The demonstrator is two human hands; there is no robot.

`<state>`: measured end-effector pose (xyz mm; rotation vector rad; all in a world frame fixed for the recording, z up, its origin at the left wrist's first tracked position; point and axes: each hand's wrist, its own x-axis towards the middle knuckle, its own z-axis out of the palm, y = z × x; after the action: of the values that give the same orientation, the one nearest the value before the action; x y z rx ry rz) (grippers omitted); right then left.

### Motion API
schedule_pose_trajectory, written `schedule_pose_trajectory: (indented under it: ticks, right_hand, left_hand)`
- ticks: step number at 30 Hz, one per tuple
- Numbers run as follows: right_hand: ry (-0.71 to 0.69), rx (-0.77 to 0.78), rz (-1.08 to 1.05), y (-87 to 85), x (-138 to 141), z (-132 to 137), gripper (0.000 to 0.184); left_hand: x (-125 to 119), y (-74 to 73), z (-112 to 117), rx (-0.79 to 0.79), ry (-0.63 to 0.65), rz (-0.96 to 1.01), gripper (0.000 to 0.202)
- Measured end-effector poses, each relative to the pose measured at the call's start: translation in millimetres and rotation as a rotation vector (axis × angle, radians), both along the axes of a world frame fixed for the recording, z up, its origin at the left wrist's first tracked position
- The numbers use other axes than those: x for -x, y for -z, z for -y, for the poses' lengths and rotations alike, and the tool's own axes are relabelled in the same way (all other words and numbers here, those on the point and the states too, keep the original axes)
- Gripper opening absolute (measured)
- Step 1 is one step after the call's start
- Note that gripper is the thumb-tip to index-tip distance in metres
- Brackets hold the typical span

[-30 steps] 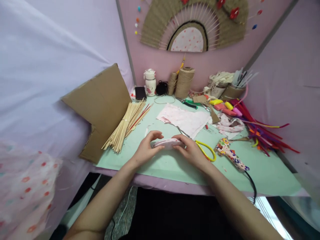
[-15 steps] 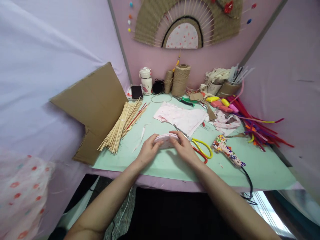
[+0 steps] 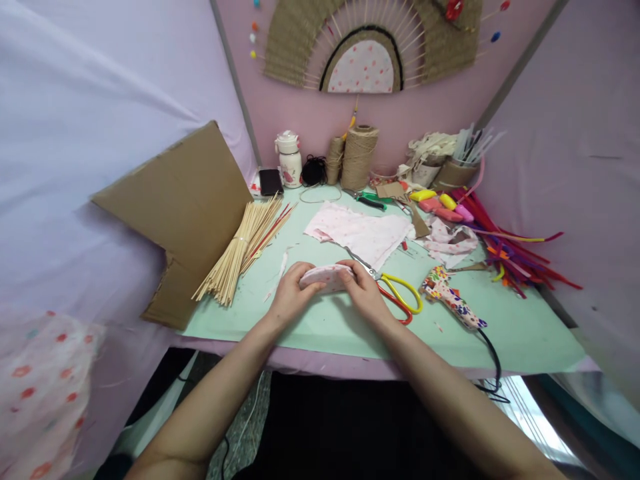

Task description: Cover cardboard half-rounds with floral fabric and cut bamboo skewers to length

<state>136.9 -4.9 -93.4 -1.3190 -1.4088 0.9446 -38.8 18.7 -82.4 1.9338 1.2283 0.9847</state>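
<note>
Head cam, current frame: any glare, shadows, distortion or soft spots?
Head view: bright, washed-out patch low right, beyond the table; soft shadow on the tabletop below the right hand and spotted piece; table's front edge bows, likely wide-angle distortion; spotted cloth at lower left looks soft.

Pale green flat tabletop [image 3: 450, 347]: softly lit, faintly shadowed below the bare right hand [image 3: 364, 293]
Red-dotted whitish cloth [image 3: 45, 393]: softened, stretched by edge distortion
Striped white patch [image 3: 533, 417]: washed out by glare

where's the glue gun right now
In the head view, the floral glue gun lies toward the right of the green tabletop, just right of the scissors.
</note>
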Motion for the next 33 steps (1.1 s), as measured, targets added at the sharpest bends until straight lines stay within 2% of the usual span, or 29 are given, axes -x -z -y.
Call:
schedule_pose_trajectory:
  ticks: [3,7,10,14,16,20,25,28,30,33]
  right_hand:
    - [-0.019,-0.015,0.011,1.4,2.2,2.2,0.035]
    - [-0.042,-0.031,0.064,1.4,4.9,7.2,0.051]
    - [-0.059,-0.033,0.070,0.5,4.7,8.5,0.051]
    - [-0.086,-0.027,0.030,-0.9,3.5,7.6,0.044]
    - [-0.089,-0.047,0.019,-2.4,3.4,8.1,0.039]
    - [-0.089,-0.154,0.050,-4.4,3.9,9.5,0.033]
    - [-0.101,-0.067,0.047,-0.4,-1.0,8.5,0.038]
    - [-0.120,-0.162,-0.042,-1.4,-10.2,12.2,0.042]
    - [-0.119,-0.251,-0.059,-5.1,-16.8,16.7,0.037]
    - [-0.105,-0.353,-0.047,-11.7,-22.9,22.8,0.024]
  left_hand:
    - [-2.7,0.3,2.2,-0.022,-0.044,-0.043,0.015]
    - [-5.6,4.0,4.2,-0.094,-0.148,-0.117,0.031]
    - [-5.5,6.3,3.4,-0.152,-0.183,-0.177,0.036]
    - [-4.6,4.1,3.5,-0.055,-0.181,-0.221,0.030]
    - [-4.6,1.6,5.5,-0.011,-0.186,-0.199,0.032]
    - [-4.0,-0.7,9.4,-0.037,-0.189,-0.092,0.026]
    - [-0.8,2.5,9.2,0.015,-0.155,-0.102,0.027]
    - [1.3,4.3,11.0,-0.057,-0.166,-0.017,0.025]
    - [2.4,5.5,13.1,-0.135,-0.149,0.064,0.026]
    - [3.3,7.8,15.1,-0.266,-0.053,0.179,0.024]
